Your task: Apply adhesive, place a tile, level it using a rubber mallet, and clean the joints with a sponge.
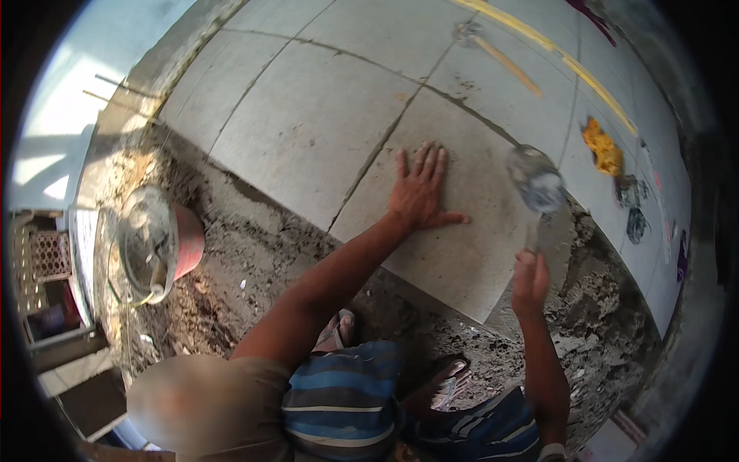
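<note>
My left hand (421, 185) lies flat with spread fingers on a grey floor tile (454, 262). My right hand (531, 281) is closed round the short handle of a mallet (536, 181). Its bulky grey-and-white head looks blurred and is over the tile's right edge. I cannot tell whether the head touches the tile. This tile borders other laid tiles (308, 115) on its left and far sides, with dark joints between them. Wet grey mortar (593, 308) shows along its near and right sides.
A red bucket (188, 240) caked with mortar stands at the left on rough ground. A wooden-handled hammer (508, 63) lies on the far tiles, beside a long yellow bar (570, 61). An orange-yellow cloth (602, 146) and a crumpled clear bag (635, 225) rest at the right.
</note>
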### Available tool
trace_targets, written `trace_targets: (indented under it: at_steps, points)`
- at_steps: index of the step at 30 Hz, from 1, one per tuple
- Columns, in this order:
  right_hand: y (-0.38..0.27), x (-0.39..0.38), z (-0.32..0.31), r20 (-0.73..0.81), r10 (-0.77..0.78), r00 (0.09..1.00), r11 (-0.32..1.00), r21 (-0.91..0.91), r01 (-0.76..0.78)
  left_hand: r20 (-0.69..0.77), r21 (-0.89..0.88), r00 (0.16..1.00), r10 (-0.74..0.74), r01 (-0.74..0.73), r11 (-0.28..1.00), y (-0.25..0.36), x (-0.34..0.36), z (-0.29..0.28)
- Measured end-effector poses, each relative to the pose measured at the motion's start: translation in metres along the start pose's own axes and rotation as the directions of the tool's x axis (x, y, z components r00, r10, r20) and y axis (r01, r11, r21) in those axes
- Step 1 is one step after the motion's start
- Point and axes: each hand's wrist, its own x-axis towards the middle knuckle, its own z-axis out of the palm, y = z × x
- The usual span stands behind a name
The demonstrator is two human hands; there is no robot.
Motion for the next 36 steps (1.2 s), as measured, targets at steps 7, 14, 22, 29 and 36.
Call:
trace_targets:
  at_steps: [7, 14, 22, 29, 36]
  points:
    - [-0.006, -0.058, -0.012, -0.025, 0.226, 0.974, 0.857, 0.48, -0.187, -0.105, -0.101, 0.993, -0.05, 0.039, 0.994, -0.006, -0.006, 0.014]
    - [0.032, -0.079, 0.011, 0.069, 0.246, 0.967, 0.968, 0.043, -0.249, -0.162, -0.125, 0.982, -0.093, 0.073, 0.99, -0.002, -0.009, 0.018]
    - [0.03, -0.095, 0.002, 0.048, 0.286, 0.957, 0.944, 0.157, -0.29, -0.214, -0.103, 0.97, -0.111, 0.091, 0.99, -0.004, -0.008, 0.017]
    - [-0.005, -0.098, 0.002, 0.117, 0.229, 0.966, 0.972, 0.032, -0.234, -0.203, -0.087, 0.976, -0.081, 0.065, 0.994, -0.007, -0.007, 0.011]
    - [-0.048, -0.115, -0.015, 0.054, 0.12, 0.991, 0.905, 0.404, -0.132, 0.037, -0.009, 0.983, 0.178, -0.177, 0.984, 0.001, -0.034, -0.004]
